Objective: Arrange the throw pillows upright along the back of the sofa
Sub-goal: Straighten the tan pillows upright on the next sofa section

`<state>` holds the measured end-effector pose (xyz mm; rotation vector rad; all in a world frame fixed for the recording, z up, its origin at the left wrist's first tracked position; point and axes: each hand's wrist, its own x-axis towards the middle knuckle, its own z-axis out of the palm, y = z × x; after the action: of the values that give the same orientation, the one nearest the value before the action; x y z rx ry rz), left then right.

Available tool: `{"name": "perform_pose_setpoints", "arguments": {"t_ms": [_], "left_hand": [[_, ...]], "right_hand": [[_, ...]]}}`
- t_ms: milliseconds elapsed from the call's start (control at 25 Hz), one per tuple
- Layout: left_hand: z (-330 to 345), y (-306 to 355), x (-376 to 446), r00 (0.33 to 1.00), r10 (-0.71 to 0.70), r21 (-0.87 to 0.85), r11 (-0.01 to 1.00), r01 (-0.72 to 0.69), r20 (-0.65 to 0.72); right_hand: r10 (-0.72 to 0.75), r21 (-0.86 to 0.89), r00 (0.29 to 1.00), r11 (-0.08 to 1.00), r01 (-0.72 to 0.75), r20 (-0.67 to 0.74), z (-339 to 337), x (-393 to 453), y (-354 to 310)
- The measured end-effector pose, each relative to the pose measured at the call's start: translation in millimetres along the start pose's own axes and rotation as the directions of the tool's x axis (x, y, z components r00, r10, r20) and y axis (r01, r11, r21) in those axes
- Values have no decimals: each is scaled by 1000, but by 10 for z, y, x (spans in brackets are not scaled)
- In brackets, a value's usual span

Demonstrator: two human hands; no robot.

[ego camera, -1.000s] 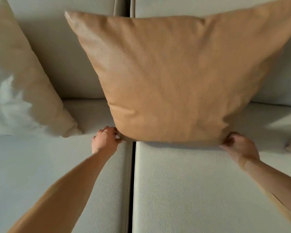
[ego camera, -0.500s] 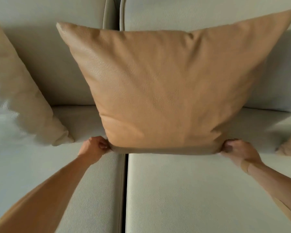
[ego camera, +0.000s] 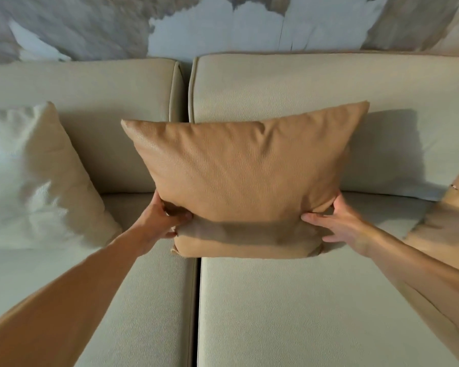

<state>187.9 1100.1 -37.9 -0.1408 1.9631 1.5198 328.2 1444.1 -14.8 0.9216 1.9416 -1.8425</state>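
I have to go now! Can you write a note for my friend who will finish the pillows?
Left hand pinches the tan pillow at its lower left side; right hand lies open against its lower right side.
The tan pillow stands on the seat, leaning on the back cushions, straddling the seam.
Done: the white pillow on the left leans upright.
Left: let go of the tan pillow, then check the pillow at the right edge, mostly out of view.

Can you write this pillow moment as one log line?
tan pillow: upright against sofa back | left hand: gripping pillow | right hand: open, pressing side
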Motion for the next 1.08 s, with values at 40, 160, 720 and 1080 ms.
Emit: {"name": "perform_pose_setpoints", "arguments": {"t_ms": [40, 160, 720, 1080], "left_hand": [[34, 7, -8, 1000, 3, -8, 1000, -3, -13], [156, 35, -36, 999, 24, -8, 1000, -24, -32], [828, 246, -22, 997, 44, 59, 997, -47, 56], [930, 277, -5, 999, 52, 61, 997, -53, 18]], "right_hand": [[-3, -7, 1000, 1000, 3, -13, -9, -20, -1], [-35, -7, 999, 999, 35, -25, -134, -85, -5], [15, -48, 988, 999, -23, -155, -763, -103, 74], [41, -45, 981, 998, -51, -190, -859, -27, 178]]}}
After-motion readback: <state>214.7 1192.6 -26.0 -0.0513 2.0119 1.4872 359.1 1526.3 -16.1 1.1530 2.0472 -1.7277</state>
